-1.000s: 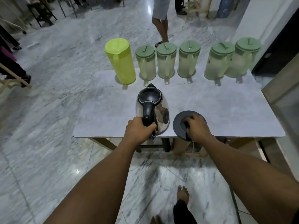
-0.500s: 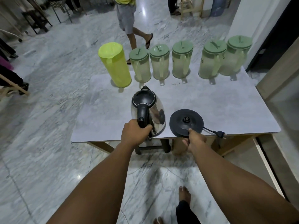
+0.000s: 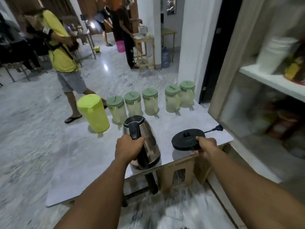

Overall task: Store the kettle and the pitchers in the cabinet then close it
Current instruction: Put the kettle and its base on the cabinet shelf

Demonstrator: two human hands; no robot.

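Fingers of my left hand wrapped tight round the black handle of the kettle, which I read as lifted just off the bench, centre frame. Fingers of my right hand pinching the near edge of the kettle base, also raised, its cord and plug trailing off toward the right. Behind them, mid-frame, one yellow-green pitcher and five pale green-lidded pitchers stand in a row along the bench's far side, untouched. Cabinet fills the right of the frame, blurred, with a white shelf already carrying stuff; I can't make out its door.

Progress, my call: very early. Nothing stored yet; kettle and base are in hand, on the way at best. Left to do: place kettle, move all six pitchers, shut the cabinet. Bystanders in the upper left, well apart from the bench.
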